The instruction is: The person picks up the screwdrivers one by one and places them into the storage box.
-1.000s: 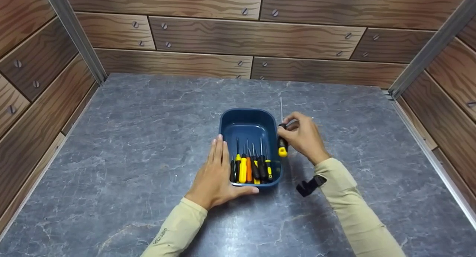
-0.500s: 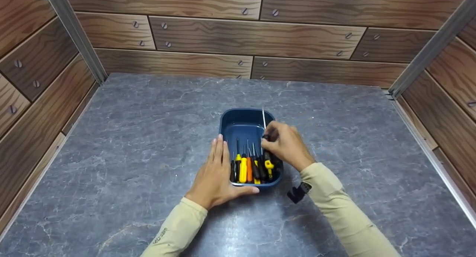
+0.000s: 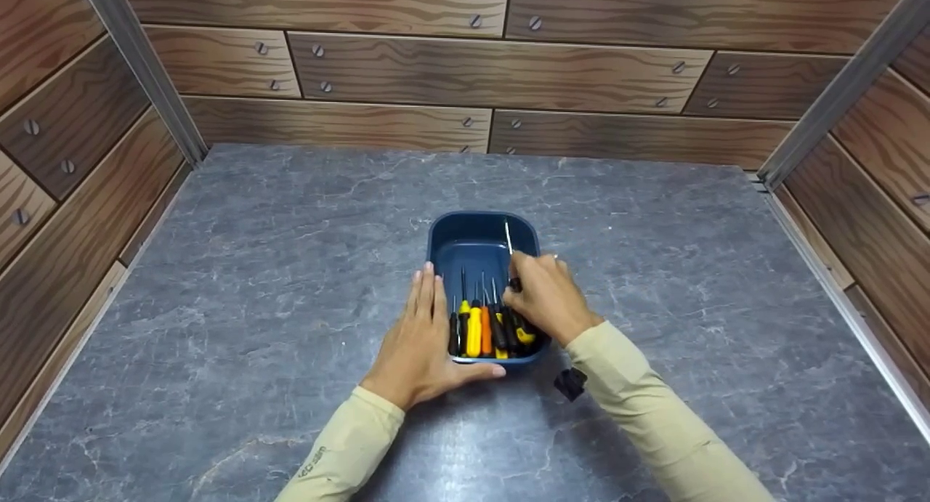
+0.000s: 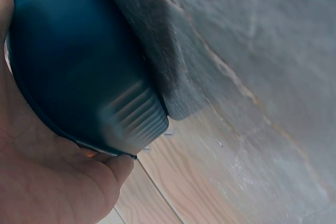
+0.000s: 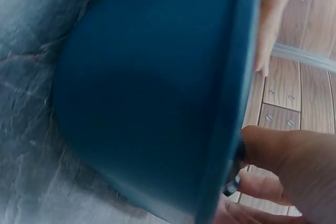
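Observation:
A dark blue plastic bin (image 3: pixel 476 257) stands on the table. My left hand (image 3: pixel 414 346) lies along its left side with straight fingers, the thumb stretched along the near rim. My right hand (image 3: pixel 552 295) reaches over the right rim, pinching a screwdriver (image 3: pixel 508 235) by its black-and-yellow handle; the shaft points toward the bin's far end, and most of the handle is hidden. In the right wrist view, thumb and fingers (image 5: pixel 294 163) show beyond the bin's wall (image 5: pixel 152 87). Several screwdrivers lie side by side in the near half, among them a yellow one (image 3: pixel 474 333) and an orange one (image 3: pixel 487 331).
The grey marble-patterned table (image 3: pixel 254 269) stretches around the bin. Wood-print panels (image 3: pixel 465 66) enclose it at the back and both sides, with metal posts (image 3: pixel 152 73) at the back corners. A black device (image 3: pixel 570 383) hangs at the right wrist.
My right hand has carried the screwdriver leftward from beside the bin, over the right rim and down into it. The left hand stays in place against the bin.

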A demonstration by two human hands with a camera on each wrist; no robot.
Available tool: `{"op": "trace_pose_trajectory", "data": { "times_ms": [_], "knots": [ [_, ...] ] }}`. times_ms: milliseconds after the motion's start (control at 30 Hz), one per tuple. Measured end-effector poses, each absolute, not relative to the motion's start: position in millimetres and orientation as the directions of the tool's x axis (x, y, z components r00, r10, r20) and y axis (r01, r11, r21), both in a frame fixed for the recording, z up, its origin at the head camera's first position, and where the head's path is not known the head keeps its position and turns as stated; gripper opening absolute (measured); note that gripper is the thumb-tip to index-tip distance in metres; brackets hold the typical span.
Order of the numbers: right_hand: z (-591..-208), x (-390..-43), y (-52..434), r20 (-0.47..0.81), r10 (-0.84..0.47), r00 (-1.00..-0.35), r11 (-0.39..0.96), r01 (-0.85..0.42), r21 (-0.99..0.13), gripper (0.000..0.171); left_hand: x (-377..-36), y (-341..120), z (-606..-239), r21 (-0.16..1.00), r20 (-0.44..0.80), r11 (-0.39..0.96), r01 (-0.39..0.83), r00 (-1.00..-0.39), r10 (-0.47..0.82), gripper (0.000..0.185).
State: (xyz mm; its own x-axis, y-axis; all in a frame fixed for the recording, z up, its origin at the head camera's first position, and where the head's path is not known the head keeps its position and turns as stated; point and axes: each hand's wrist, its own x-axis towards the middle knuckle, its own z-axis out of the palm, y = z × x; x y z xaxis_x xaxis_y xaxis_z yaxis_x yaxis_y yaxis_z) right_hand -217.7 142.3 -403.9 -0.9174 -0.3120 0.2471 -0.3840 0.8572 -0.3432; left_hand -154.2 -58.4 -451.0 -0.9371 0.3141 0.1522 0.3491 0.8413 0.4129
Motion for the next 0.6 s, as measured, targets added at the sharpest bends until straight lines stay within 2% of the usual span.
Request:
{"op": "trace_pose_trajectory", "data": {
  "times_ms": [600],
  "knots": [
    [-412,-211,124,0.219,-0.380,-0.899,0.916,-0.398,-0.047,0.005,-154,-59,-450,0.421,0.134,0.841,0.339,-0.941,0.312,0.145]
  ]
}}
